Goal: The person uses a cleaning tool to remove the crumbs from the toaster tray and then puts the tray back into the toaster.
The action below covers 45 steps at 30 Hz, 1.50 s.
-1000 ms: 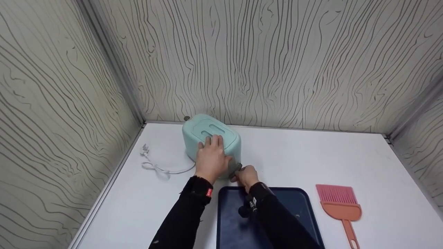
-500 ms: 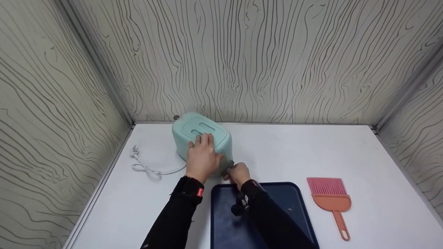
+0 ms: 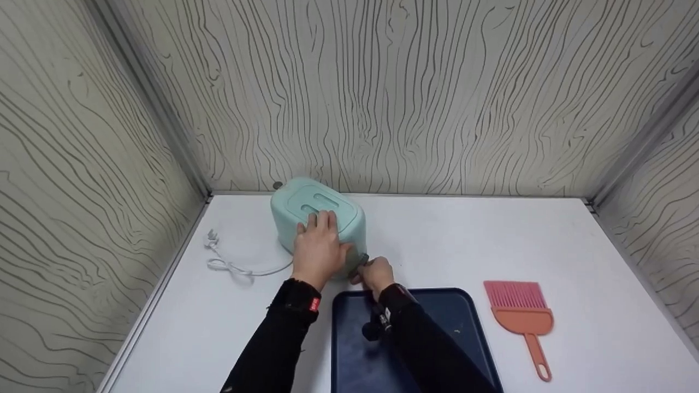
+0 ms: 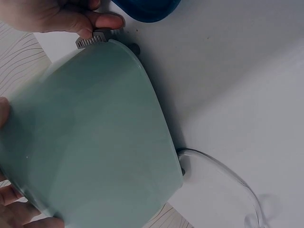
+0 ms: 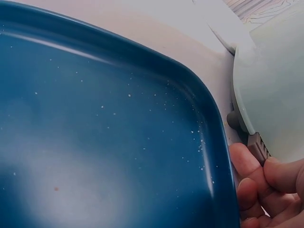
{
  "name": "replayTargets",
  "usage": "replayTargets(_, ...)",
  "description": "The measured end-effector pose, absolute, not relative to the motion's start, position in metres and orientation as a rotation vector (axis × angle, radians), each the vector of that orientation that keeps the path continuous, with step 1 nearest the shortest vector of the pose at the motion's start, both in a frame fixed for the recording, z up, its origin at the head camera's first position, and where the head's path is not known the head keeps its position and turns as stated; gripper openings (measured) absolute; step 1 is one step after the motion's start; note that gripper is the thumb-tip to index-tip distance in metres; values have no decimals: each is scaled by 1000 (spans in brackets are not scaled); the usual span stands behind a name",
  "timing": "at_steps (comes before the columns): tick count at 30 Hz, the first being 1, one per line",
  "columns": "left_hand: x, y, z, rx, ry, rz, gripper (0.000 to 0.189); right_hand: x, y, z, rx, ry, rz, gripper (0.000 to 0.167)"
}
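Note:
A mint-green toaster [image 3: 286, 224] with two slots in its top stands at the back left of the white table. My left hand [image 3: 317, 248] grips it, fingers over the top and thumb down on the near end. At the bottom of that end, my right hand [image 3: 378, 274] pinches a small grey-brown ribbed tab [image 5: 258, 147] between thumb and index finger. The left wrist view shows this ribbed tab [image 4: 93, 40] right at the toaster's lower edge, the toaster's side filling much of the picture.
A dark blue tray [image 3: 461, 311] lies under my right forearm, its far edge close to the toaster and dotted with specks. To its right is an orange dustpan-shaped brush [image 3: 532, 322] with pink bristles. The toaster's white cord [image 3: 256, 273] runs left, looped, to its plug [image 3: 211, 238].
The head view shifted slightly between one second and half a second ago, moving everything left in the picture. Both hands keep their places on the toaster and the tab.

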<state>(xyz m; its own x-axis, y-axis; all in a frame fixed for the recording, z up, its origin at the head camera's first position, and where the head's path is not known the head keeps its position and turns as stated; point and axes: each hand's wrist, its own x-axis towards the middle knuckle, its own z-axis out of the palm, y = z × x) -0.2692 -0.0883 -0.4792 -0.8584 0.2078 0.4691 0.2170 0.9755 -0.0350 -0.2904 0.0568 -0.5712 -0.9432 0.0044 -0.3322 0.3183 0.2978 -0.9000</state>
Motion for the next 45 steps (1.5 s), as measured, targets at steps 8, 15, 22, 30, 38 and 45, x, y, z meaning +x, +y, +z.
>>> replayTargets(8, -271, -88, -480, -304, -2629, -38, 74, -291, 57, -572, 294, 2297, -1690, 20)
replayTargets(15, -271, -87, -481, -296, -2625, -54, 73, -292, 58, -573, 305, 2284, -1704, 19)
replayTargets(22, -271, -88, -482, -304, -2612, -42, 73, -294, 61, -574, 243, 2341, -1649, 18)
replayTargets(30, -271, -89, -481, -317, -2629, -51, 73, -305, 82, -574, -134, 2888, -1168, 14)
replayTargets(38, -272, -91, -481, -329, -2581, -4, 73, -313, 90, -575, -419, 2932, -936, 83)
replayTargets(45, -272, -90, -481, -344, -2578, -48, 72, -306, 85, -584, -576, 3000, -874, 92)
